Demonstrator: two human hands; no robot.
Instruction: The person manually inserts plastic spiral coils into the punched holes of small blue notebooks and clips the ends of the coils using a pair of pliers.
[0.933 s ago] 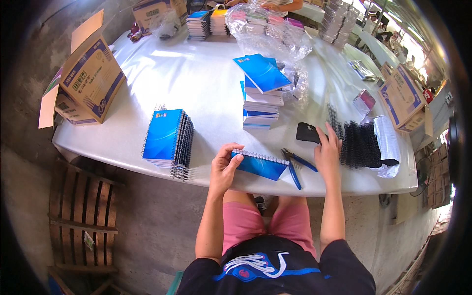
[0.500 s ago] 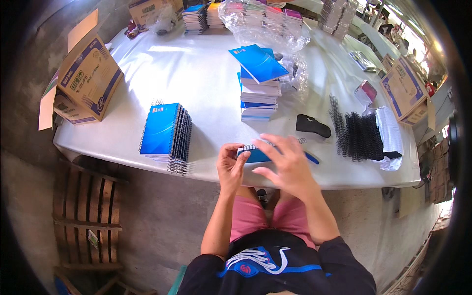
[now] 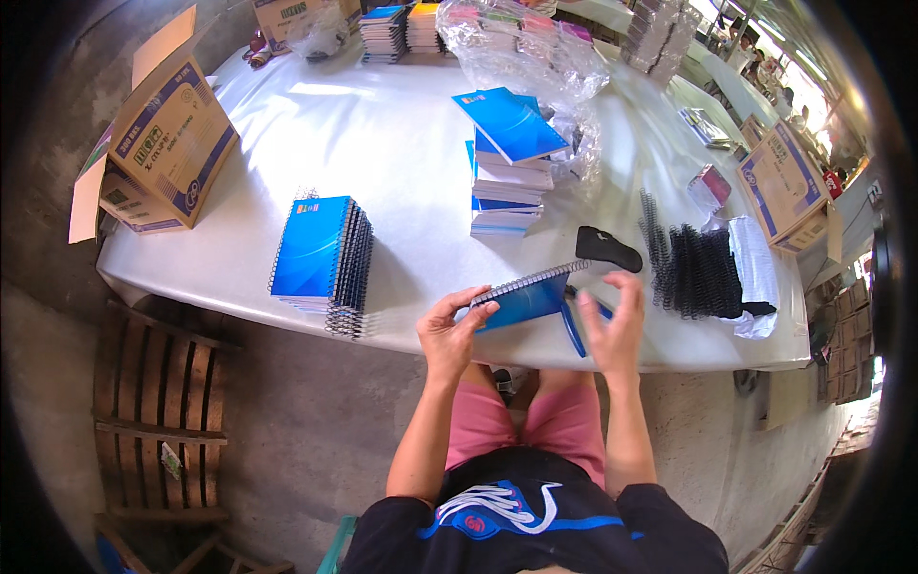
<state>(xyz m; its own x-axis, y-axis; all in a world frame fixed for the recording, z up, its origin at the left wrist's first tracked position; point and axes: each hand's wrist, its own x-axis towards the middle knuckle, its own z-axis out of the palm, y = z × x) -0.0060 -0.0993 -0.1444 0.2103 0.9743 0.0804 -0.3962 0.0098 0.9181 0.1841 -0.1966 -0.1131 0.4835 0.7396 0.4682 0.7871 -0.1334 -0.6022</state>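
Left hand (image 3: 449, 330) grips the near left corner of a blue spiral notebook (image 3: 524, 297), thumb on top and fingers curled beneath; the notebook is raised and tilted above the table's (image 3: 402, 143) near edge, coil side away from the person. Right hand (image 3: 612, 320), fingers spread wide, holds nothing and hovers just beside the notebook's right end, over blue-handled pliers (image 3: 574, 330). A black pouch (image 3: 607, 251) lies just beyond; black coils (image 3: 703, 270) lie to the right. A stack of bound notebooks (image 3: 320, 256) sits near the front edge at left, an unbound stack (image 3: 505, 177) mid-table. Bare tabletop lies between the stacks.
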